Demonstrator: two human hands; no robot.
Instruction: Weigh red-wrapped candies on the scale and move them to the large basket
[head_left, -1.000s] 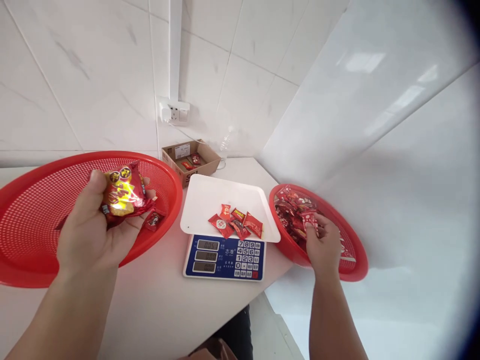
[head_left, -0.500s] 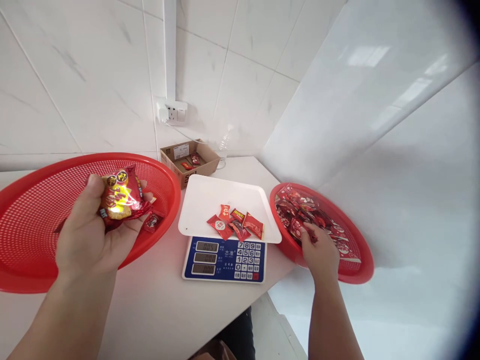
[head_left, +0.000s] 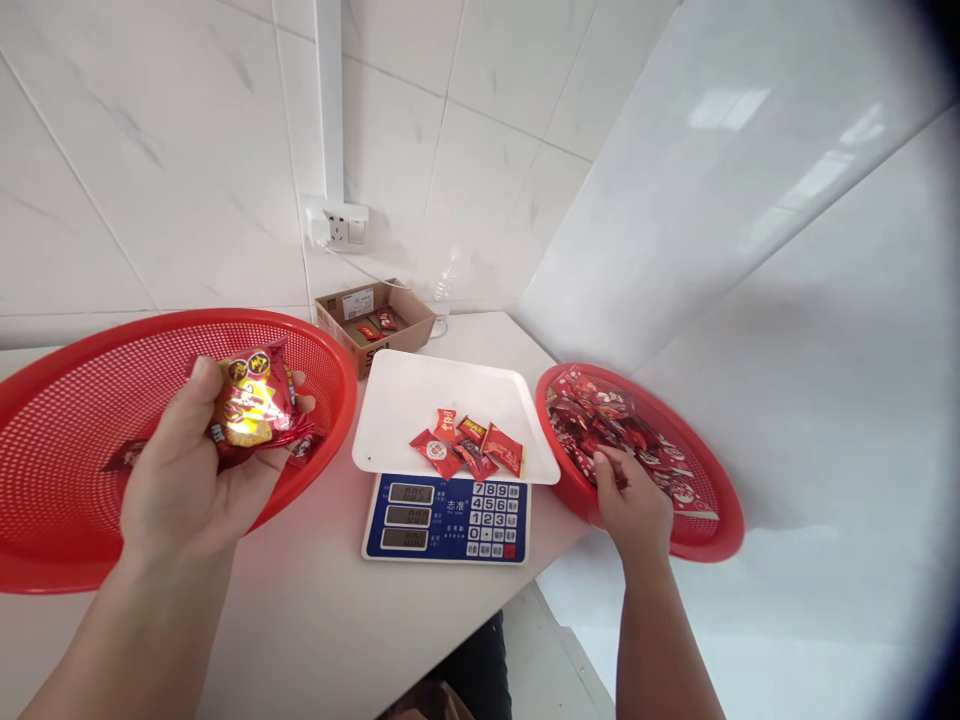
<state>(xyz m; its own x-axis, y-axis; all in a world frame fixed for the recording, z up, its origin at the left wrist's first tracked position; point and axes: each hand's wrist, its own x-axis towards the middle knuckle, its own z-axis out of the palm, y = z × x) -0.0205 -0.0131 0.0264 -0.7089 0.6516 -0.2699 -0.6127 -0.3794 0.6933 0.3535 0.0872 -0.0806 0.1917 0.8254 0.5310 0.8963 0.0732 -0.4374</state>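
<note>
My left hand (head_left: 184, 480) holds a red and yellow snack packet (head_left: 251, 407) over the near rim of a large red mesh basket (head_left: 67, 400). My right hand (head_left: 634, 500) reaches into a smaller red basket (head_left: 712, 520) full of red wrapped candies (head_left: 615, 420), fingertips among the wrappers; I cannot tell whether it grips one. Between the baskets stands a blue digital scale (head_left: 448, 518) with a white tray (head_left: 420, 385) holding several red candies (head_left: 469, 448).
A small cardboard box (head_left: 375, 322) with a few candies stands behind the scale by the tiled wall. A wall socket (head_left: 339, 226) and a clear bottle (head_left: 444, 292) are at the back. The white table ends just right of the scale.
My right hand dropped from holding a candy above the small basket to reaching down among the candies. My left hand with the packet stayed about where it was.
</note>
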